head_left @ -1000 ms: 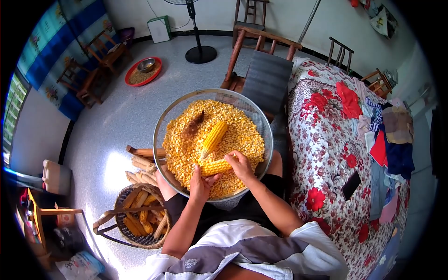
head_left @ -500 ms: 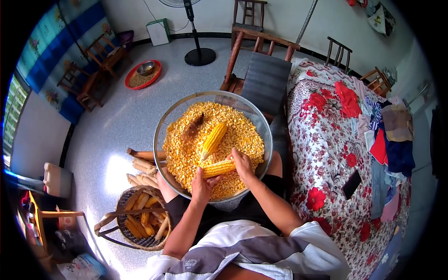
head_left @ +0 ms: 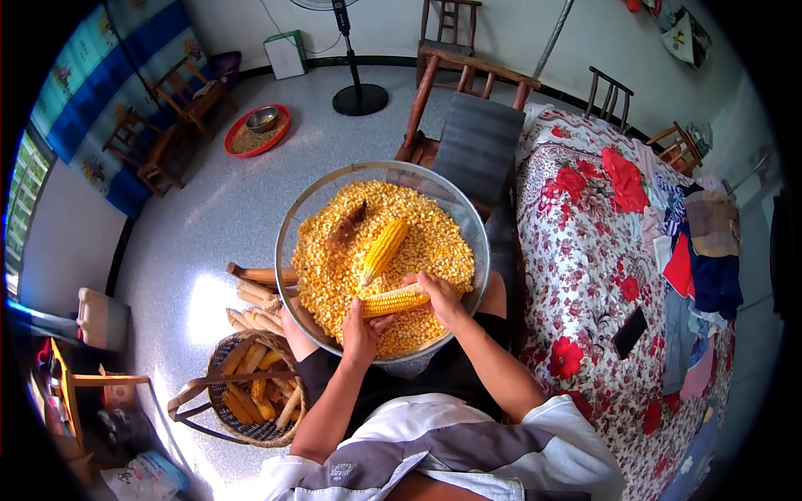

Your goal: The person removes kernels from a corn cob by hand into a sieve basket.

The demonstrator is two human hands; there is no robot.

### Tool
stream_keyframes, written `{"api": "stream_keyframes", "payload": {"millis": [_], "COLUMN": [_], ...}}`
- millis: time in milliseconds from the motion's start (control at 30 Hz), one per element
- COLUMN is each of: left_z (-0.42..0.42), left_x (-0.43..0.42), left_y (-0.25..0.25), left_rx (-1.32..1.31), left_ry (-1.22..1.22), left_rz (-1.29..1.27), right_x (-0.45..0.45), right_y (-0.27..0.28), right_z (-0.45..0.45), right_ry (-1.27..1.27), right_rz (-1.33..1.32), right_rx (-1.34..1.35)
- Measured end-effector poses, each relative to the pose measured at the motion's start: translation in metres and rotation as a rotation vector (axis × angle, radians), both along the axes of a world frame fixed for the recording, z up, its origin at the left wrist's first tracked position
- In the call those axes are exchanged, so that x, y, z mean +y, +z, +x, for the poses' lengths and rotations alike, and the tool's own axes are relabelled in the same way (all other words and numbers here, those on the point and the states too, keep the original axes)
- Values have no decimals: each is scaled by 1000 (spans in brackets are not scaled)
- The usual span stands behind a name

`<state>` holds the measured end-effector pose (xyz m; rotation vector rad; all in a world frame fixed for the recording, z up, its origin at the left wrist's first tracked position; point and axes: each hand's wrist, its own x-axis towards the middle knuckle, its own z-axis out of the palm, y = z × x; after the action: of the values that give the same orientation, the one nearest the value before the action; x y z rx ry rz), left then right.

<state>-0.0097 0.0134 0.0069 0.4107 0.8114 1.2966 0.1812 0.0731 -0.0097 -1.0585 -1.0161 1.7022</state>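
A wide metal mesh basin full of loose yellow kernels rests over the lap. Above its near part, a corn cob lies sideways between both hands. My left hand is closed around the cob's left end. At the other end, my right hand grips the cob with its fingers bent over the top, where a paler strip shows. A second yellow cob sits on the kernels just beyond, beside a brown husk-like piece.
A woven basket of cobs stands at the lower left, beside pale cobs on the floor. Beyond the basin is a wooden chair. The flowered bed is on the right, with a phone. A fan stands farther back.
My right hand has shifted slightly along and over the right end of the held cob. My left hand keeps its grip. The view has wobbled a little.
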Motion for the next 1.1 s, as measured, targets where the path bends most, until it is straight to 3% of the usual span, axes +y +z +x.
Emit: {"api": "stream_keyframes", "payload": {"millis": [67,133,167,500,700,933,1000,1100], "left_z": [1,2,2,2,1,2,2,1], "left_x": [-1,-2,-2,-2,-2,-1,-1,-2], "left_y": [2,7,8,-1,-2,11,10,9], "left_rx": [-17,-18,-17,-34,15,-35,-28,-12], "left_ry": [53,43,32,28,16,84,74,54], "left_rz": [-1,8,18,11,25,-20,-25,-7], "right_x": [-1,-1,0,-3,3,17,19,15], "right_y": [10,12,10,-1,4,26,39,57], "right_z": [-6,-6,-5,-19,-21,-5,-3,-6], "right_ry": [-13,67,63,-179,-309,76,293,336], "right_rz": [47,203,107,178,25,266,564,466], "right_rx": [-18,-203,-183,-317,-349,-462,-625,-673]}}
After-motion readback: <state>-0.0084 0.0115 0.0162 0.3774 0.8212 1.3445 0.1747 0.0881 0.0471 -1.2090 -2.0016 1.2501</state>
